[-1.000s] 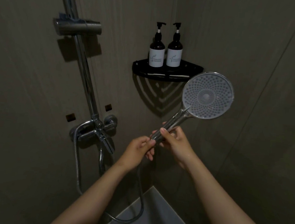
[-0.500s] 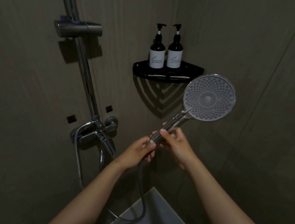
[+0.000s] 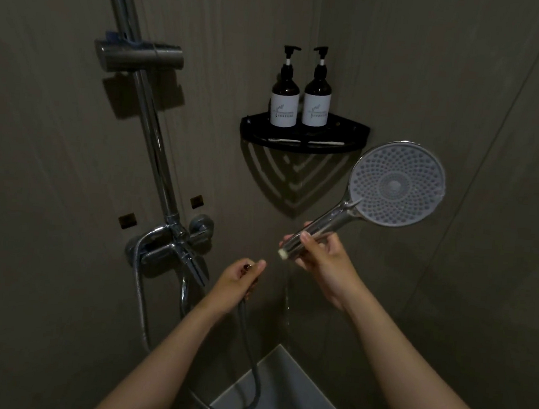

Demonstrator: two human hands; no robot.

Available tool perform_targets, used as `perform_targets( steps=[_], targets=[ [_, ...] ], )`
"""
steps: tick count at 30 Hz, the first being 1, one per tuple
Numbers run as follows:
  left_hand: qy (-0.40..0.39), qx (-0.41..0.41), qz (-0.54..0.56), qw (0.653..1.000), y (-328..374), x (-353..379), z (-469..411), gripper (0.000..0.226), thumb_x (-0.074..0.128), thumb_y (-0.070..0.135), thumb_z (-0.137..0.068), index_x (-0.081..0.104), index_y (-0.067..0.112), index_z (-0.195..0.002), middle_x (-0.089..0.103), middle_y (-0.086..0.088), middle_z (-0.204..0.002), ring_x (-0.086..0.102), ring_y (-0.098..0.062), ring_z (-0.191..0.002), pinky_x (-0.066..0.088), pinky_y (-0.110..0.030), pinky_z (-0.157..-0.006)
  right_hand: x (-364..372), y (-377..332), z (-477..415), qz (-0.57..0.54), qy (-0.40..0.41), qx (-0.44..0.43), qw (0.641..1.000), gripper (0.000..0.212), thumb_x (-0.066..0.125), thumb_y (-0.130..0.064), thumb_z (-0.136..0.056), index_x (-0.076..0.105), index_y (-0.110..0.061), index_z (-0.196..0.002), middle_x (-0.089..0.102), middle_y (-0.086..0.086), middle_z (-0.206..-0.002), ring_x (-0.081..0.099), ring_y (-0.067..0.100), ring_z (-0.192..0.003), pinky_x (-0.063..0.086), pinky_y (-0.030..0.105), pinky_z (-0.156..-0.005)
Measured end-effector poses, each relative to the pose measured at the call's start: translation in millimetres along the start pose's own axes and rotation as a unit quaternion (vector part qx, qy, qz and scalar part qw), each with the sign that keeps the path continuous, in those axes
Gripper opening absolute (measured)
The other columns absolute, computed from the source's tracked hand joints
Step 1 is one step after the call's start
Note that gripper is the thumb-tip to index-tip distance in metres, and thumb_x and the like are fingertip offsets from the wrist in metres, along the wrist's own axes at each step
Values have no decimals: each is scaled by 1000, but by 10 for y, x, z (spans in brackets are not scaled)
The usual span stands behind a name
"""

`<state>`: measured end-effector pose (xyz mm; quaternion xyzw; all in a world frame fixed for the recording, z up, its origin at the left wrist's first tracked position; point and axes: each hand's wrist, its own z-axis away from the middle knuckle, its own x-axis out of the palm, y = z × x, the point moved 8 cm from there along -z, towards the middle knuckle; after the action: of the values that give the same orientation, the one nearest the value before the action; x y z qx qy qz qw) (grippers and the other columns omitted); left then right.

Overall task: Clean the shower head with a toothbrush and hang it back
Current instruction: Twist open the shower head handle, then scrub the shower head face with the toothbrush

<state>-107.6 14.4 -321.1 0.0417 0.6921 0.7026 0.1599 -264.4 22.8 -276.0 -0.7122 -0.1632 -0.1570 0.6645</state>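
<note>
The shower head [image 3: 395, 185] is round, with a grey nozzle face turned toward me and a chrome handle. My right hand [image 3: 322, 260] grips that handle near its lower end, which is detached from the hose. A thin trickle of water falls from the open end. My left hand [image 3: 240, 278] holds the loose end of the metal hose [image 3: 253, 374], a short gap left of the handle. A white toothbrush [image 3: 305, 140] lies flat on the black corner shelf [image 3: 357, 137]. The chrome holder [image 3: 138, 56] on the riser rail is empty.
Two dark pump bottles [image 3: 284, 99] with white labels stand on the corner shelf. The chrome mixer tap [image 3: 174, 245] sits low on the left wall below the rail. A pale tub or basin edge [image 3: 279, 395] lies below my arms.
The handle and the hose end were together between my hands; now they are apart. My left hand has dropped left with the hose, and water dribbles from the handle.
</note>
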Motion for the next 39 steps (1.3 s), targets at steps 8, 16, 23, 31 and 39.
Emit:
perform_targets(
  steps=[8, 16, 23, 31, 39],
  targets=[
    [16, 48, 3, 999, 205, -104, -11, 28, 76, 12, -73, 49, 20, -72, 43, 4, -57, 39, -8, -52, 33, -23, -53, 32, 85, 22, 50, -12, 9, 999, 25, 57, -12, -89, 49, -21, -111, 73, 9, -99, 70, 20, -94, 55, 27, -74],
    [64, 72, 20, 995, 498, -211, 8, 11, 69, 15, -80, 58, 18, -79, 56, 5, -70, 50, -8, -61, 41, -19, -53, 107, 140, 62, 76, -15, 6, 997, 21, 55, -4, -90, 50, -15, -107, 70, 8, -91, 71, 12, -80, 58, 25, -72],
    [87, 142, -35, 986, 789, -190, -2, 19, 57, 15, -90, 69, 6, -102, 59, 15, -68, 53, 12, -52, 37, -2, -51, 154, 163, 97, 132, -34, 16, 991, 21, 58, -7, -89, 51, -15, -106, 68, 14, -101, 70, 14, -87, 56, 23, -73],
    [19, 132, -37, 990, 785, -39, -33, 27, 74, 9, -75, 68, 9, -102, 47, 10, -44, 40, 4, -41, 34, -7, -47, 277, 175, 108, 212, -88, 8, 973, 27, 53, 4, -89, 47, -6, -113, 63, 0, -86, 65, -4, -73, 51, 14, -66],
    [11, 126, -25, 992, 687, 43, -29, 15, 73, 8, -75, 70, 11, -90, 68, 12, -58, 61, 4, -56, 44, -8, -55, 428, 217, 157, 287, -137, 25, 948, 31, 56, 9, -85, 51, -20, -96, 64, -12, -79, 61, -12, -74, 47, 9, -66]
  ],
)
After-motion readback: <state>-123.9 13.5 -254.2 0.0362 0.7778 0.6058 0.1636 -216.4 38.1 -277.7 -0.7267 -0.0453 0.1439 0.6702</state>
